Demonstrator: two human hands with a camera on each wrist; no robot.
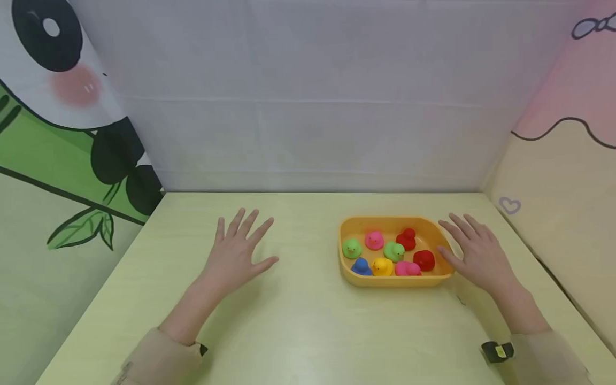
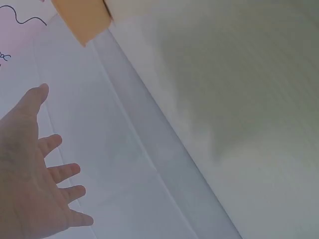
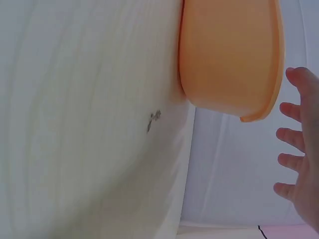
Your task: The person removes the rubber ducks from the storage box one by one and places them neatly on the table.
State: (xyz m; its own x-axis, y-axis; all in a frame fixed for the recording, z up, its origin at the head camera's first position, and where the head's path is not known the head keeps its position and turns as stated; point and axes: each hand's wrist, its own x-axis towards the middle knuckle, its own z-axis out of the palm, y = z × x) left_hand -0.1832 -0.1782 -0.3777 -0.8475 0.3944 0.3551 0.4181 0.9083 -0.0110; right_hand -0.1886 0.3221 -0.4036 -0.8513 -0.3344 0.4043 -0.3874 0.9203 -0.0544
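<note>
My left hand (image 1: 232, 262) hovers over the left part of the table, fingers spread, holding nothing. In the left wrist view that same hand (image 2: 30, 174) shows its palm side with the fingers apart. On the right, my right hand (image 1: 481, 256) is spread beside the right end of an orange-yellow tub (image 1: 385, 282). Its thumb comes close to the tub's rim; the right wrist view shows a small gap between thumb and rim. Inside the tub lie several small toy ducks, among them a yellow duck (image 1: 382, 267), a blue duck (image 1: 361, 267) and a red duck (image 1: 424, 260).
The pale yellow table (image 1: 298, 321) ends at a light grey cloth wall (image 1: 308, 133). Printed panels flank it, with a green leaf drawing (image 1: 79, 229) on the left and a heart (image 1: 509, 205) on the right. A dark mark (image 3: 153, 119) lies on the table by the tub.
</note>
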